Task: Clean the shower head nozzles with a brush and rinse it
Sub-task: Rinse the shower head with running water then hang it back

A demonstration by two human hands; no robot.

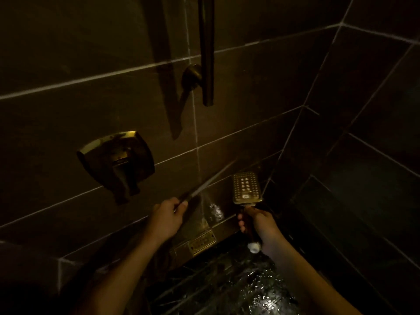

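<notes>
A dim shower stall is seen, walled in dark tiles (68, 110) with pale grout lines. On the wall are fixed a brass valve plate (116, 160) with its lever and, higher up, a vertical slide bar (206, 53). Low on the wall a brass grille (202, 242) is set. The dark floor (227, 292) glistens with water, and a wet sheen shows on the wall just above the grille.

The shower head (246, 187) is held upright near the corner, its rectangular nozzle face turned towards the camera. Its handle is gripped by the right hand (261, 223), whose fingers are curled round it just below the head. A white end piece (253, 246) shows beneath the hand. A thin, long rod (204, 183), judged to be the brush, is pinched at its near end by the left hand (167, 214) between curled fingers and thumb. It slants up towards the head but is kept apart from it, and no bristles can be made out.

The head is judged rigid, metallic and fairly light, though slippery when wet. It is best taken by the handle, so that the nozzle face is left free. The rubbery nozzles are likely to yield under gentle brushing. Sure footing is called for on the wet floor.
</notes>
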